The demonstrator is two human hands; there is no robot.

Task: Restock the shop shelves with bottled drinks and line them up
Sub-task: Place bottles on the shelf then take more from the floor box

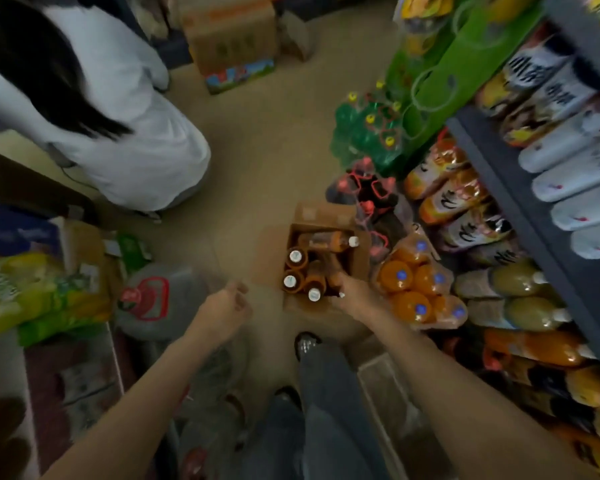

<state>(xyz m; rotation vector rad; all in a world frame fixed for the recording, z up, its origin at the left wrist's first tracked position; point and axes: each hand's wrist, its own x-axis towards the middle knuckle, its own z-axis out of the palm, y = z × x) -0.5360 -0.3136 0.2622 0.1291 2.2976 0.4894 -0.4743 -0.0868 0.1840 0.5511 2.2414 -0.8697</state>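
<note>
An open cardboard box [355, 263] stands on the floor in the aisle, holding several brown bottled drinks with white caps [296, 258]; one lies on its side across the top. My right hand [355, 294] reaches into the box's near right corner and grips a brown bottle [336, 284] there. To the left of the box hovers my left hand [226, 304], fingers loosely curled and holding nothing. The dark shelf [520, 216] on the right carries rows of orange, yellowish and white bottles.
A person in white [129, 133] crouches at the upper left. Shrink-wrapped packs of green [364, 133], dark red-capped [368, 199] and orange bottles [413, 289] sit on the floor by the shelf. More cardboard boxes [232, 43] stand further down the aisle. My legs and shoe [307, 344] are below the box.
</note>
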